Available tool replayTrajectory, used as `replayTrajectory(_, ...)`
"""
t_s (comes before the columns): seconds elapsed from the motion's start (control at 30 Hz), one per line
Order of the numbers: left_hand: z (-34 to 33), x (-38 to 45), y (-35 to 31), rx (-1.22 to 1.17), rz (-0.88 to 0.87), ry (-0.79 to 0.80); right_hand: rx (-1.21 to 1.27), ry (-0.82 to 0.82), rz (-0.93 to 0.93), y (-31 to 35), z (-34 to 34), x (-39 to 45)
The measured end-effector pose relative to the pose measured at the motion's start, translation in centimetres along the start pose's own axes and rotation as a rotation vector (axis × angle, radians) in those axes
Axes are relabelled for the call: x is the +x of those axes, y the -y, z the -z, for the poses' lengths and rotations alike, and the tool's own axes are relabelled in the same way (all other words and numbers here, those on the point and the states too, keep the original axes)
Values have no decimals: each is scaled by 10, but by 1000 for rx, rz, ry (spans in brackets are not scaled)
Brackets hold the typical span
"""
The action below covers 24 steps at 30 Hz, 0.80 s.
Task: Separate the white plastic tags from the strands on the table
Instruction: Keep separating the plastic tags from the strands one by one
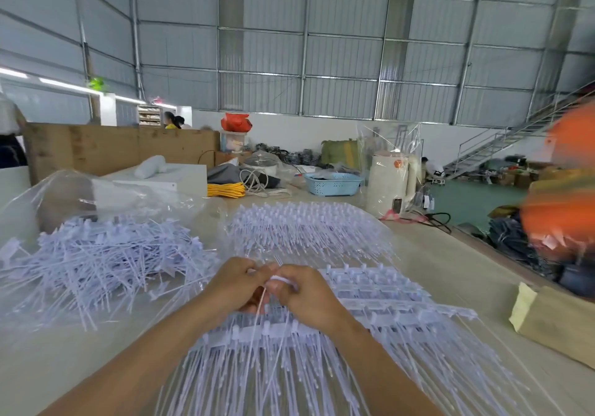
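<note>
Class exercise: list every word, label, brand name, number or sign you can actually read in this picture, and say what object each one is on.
No text in this view can be read.
Cream kettle: an orange mark near its top, too blurred to read.
Small tag hanging beside the kettle: dark print, too small to read.
White tags beside the right hand and left hand: no print visible.

This is a factory or warehouse hall used for hand assembly work. Corrugated metal walls [338,61] on a steel frame rise high overhead, and a metal staircase [502,138] climbs the far right side. A long worktable [450,270] carries heaps of white plastic tags [106,251], a blue basket [333,184] and cardboard boxes [112,148], with other workers [172,120] in the background.
</note>
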<state>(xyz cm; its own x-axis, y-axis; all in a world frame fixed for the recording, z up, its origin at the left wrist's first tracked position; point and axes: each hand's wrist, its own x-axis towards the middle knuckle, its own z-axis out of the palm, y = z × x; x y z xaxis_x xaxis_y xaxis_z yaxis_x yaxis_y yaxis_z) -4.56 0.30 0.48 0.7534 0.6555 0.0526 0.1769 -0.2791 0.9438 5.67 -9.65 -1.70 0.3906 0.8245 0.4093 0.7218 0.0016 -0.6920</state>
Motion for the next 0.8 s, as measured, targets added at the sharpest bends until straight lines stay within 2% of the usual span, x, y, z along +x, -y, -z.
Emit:
replayTrajectory(0.1, -3, -2, 3, 29, -104, -96, 100, 76, -14, 4, -1, -2)
replayTrajectory(0.27, -13, -7, 7, -62, -208, -144, 162, 12, 21, 6, 1, -8)
replayTrajectory(0.4, -14, -6, 9, -51, -191, -138, 133, -17, 45, 3, 1, -8)
replayTrajectory(0.67, -13, -4, 13, -93, -147, -126, -157, -41, 76, -4, -1, -7)
replayTrajectory(0.8, -12, -5, 12, -175, -216, -145, -16, 37, -11, -4, 9, -8)
